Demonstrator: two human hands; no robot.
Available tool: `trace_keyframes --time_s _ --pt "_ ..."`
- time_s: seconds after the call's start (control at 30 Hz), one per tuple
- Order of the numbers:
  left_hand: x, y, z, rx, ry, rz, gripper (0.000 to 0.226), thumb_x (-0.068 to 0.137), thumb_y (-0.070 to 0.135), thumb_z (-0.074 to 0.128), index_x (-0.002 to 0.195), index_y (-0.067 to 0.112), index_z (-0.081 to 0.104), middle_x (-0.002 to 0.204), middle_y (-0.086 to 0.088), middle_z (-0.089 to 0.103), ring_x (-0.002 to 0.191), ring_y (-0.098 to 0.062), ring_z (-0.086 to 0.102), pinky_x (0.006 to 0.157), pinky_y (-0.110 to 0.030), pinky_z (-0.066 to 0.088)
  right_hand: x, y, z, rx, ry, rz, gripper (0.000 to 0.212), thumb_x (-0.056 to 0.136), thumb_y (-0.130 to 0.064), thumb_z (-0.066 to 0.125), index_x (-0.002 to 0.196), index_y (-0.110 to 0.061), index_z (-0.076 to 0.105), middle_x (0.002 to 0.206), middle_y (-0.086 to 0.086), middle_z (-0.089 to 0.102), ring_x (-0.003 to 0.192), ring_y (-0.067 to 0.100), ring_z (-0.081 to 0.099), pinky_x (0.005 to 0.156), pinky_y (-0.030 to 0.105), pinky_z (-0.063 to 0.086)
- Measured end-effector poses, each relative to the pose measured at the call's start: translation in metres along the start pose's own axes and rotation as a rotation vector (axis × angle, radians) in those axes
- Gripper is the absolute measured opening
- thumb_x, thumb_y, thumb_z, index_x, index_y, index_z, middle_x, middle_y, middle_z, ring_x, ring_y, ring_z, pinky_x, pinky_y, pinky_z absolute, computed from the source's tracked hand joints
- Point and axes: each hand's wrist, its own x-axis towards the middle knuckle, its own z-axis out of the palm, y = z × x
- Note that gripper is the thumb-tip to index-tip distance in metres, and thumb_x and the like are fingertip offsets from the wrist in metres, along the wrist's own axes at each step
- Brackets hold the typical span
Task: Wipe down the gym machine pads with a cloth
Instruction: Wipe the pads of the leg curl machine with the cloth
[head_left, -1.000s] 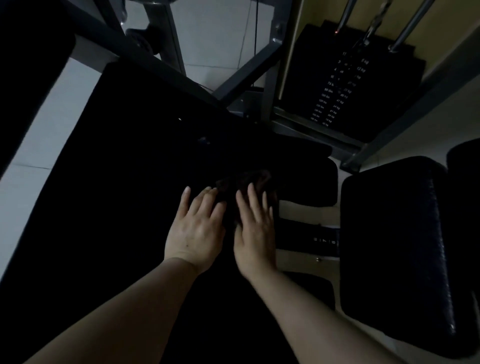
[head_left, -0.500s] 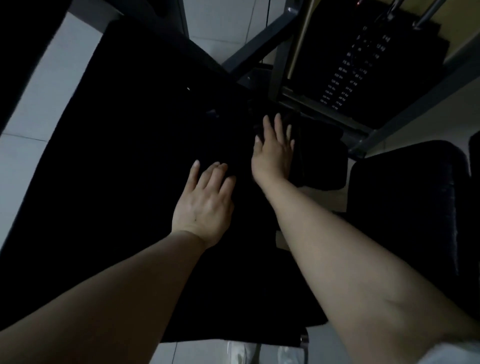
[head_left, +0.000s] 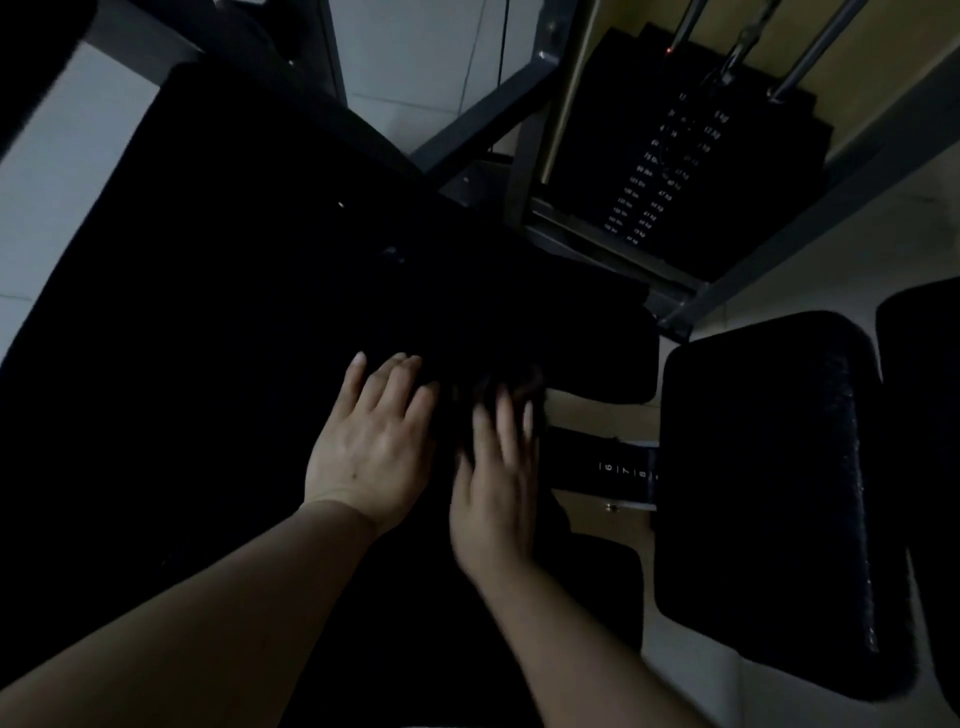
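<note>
Two hands on large black pad (head_left: 208, 338): left hand (head_left: 371, 447) flat, fingers straight; right hand (head_left: 496, 486) blurred, fingers extended, pressing dark cloth (head_left: 506, 387) beside left hand. Weight stack (head_left: 670, 161) labels illegible.

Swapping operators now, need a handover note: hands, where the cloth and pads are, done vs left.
Left hand: flat, fingers straight, resting on the big black pad.
Right hand: fingers extended, pressing the dark cloth near that pad's right edge; the hand is motion-blurred.
Second pad sits apart on the right, untouched; the weight stack is behind.
Done: cannot tell how much is wiped, too dark to see.
Left: likely finish this pad, then the right one.
</note>
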Motion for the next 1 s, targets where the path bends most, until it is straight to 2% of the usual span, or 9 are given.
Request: trace_keyframes --time_s 0.1,0.2,0.37,0.43,0.53,0.67,0.77,0.9,1.0 --pt "-0.001 0.003 -0.001 0.019 0.0 -0.005 0.04 0.088 0.025 0.037 0.116 0.006 0.059 0.128 -0.02 0.054 0.127 -0.033 0.044 0.115 -0.047 0.014 0.063 0.0 -0.009 0.024 -0.053 0.044 0.052 0.098 -0.023 0.044 0.148 -0.023 0.03 0.16 -0.005 0.01 0.147 0.022 0.001 0.119 0.043 0.009" --pt "-0.001 0.005 -0.003 0.031 0.014 -0.012 0.039 0.086 0.021 0.046 0.119 0.004 0.058 0.13 -0.021 0.052 0.127 -0.035 0.044 0.115 -0.048 0.013 0.075 -0.003 -0.012 0.083 -0.042 0.081 0.053 0.098 -0.02 0.046 0.148 -0.022 0.03 0.16 -0.004 0.009 0.147 0.023 -0.001 0.119 0.043 0.005" --pt "-0.004 0.006 -0.001 0.066 0.041 -0.015 0.043 0.091 0.027 0.034 0.117 0.003 0.059 0.13 -0.021 0.052 0.126 -0.035 0.045 0.115 -0.049 0.014 -0.004 -0.005 -0.003 0.025 -0.063 0.044 0.057 0.096 -0.025 0.043 0.15 -0.022 0.023 0.161 -0.003 0.001 0.147 0.025 -0.004 0.118 0.045 0.014" --pt "-0.007 0.005 -0.002 0.072 0.03 -0.005 0.05 0.091 0.03 0.029 0.122 0.002 0.058 0.133 -0.022 0.051 0.129 -0.035 0.044 0.115 -0.049 0.013 -0.047 -0.002 0.0 -0.008 -0.05 0.021 0.057 0.097 -0.04 0.03 0.15 -0.021 0.023 0.161 -0.001 0.002 0.147 0.026 -0.003 0.118 0.044 0.014" --pt "-0.022 0.009 -0.003 0.068 0.0 -0.015 0.055 0.092 0.031 0.026 0.133 0.004 0.052 0.142 -0.021 0.043 0.136 -0.034 0.035 0.116 -0.049 0.01 -0.105 0.005 0.002 -0.056 -0.086 0.034 0.06 0.099 -0.052 0.011 0.151 -0.024 0.019 0.161 -0.002 -0.001 0.147 0.023 -0.003 0.118 0.041 0.004" --pt "-0.042 0.017 0.001 0.05 -0.04 -0.028 0.06 0.091 0.033 0.024 0.14 0.005 0.043 0.151 -0.02 0.032 0.142 -0.031 0.025 0.116 -0.048 0.01 -0.152 0.02 -0.001 -0.13 -0.137 0.035 0.055 0.1 -0.05 0.017 0.149 -0.025 0.025 0.16 -0.002 0.009 0.146 0.025 0.012 0.115 0.04 0.011" --pt "-0.038 0.017 0.002 0.041 -0.059 -0.045 0.059 0.091 0.033 0.025 0.139 0.005 0.044 0.15 -0.02 0.033 0.142 -0.03 0.024 0.117 -0.044 0.005 -0.121 0.017 -0.003 -0.055 -0.118 0.008 0.054 0.1 -0.046 0.017 0.148 -0.025 0.026 0.16 -0.004 0.008 0.146 0.024 0.009 0.119 0.034 0.004" --pt "-0.035 0.016 0.006 0.049 -0.06 -0.053 0.058 0.09 0.032 0.027 0.137 0.005 0.047 0.148 -0.02 0.036 0.141 -0.03 0.026 0.117 -0.042 0.004 -0.008 0.006 -0.003 0.027 -0.023 0.028 0.052 0.097 -0.032 0.039 0.148 -0.021 0.031 0.16 -0.004 0.01 0.147 0.025 0.006 0.118 0.042 0.016" --pt "-0.033 0.017 0.007 0.053 -0.035 -0.048 0.058 0.09 0.032 0.026 0.135 0.005 0.049 0.147 -0.02 0.039 0.14 -0.031 0.029 0.116 -0.045 0.009 0.056 0.003 -0.008 0.073 -0.025 0.092 0.054 0.097 -0.024 0.047 0.148 -0.019 0.03 0.16 -0.002 0.009 0.147 0.026 0.0 0.119 0.044 0.013"
